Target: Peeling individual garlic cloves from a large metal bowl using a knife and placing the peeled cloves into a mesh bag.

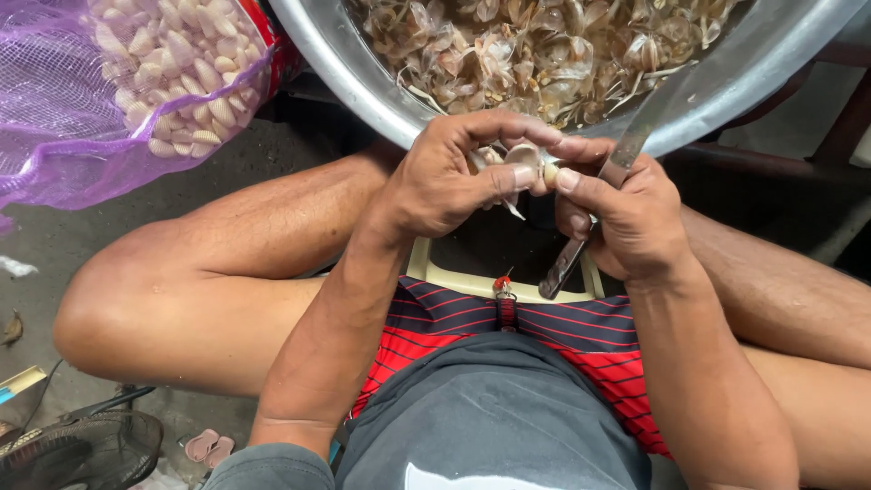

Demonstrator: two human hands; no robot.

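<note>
Left hand (454, 177) pinching a garlic clove (529, 159), right hand (626, 218) gripping the knife (599, 195); bowl (363, 73) above already holding loads of skins.

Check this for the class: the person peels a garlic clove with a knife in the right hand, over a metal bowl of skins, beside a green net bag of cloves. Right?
Wrong in one respect: the head view shows the net bag is purple, not green. The rest stands: garlic clove, knife, right hand, metal bowl.
</note>
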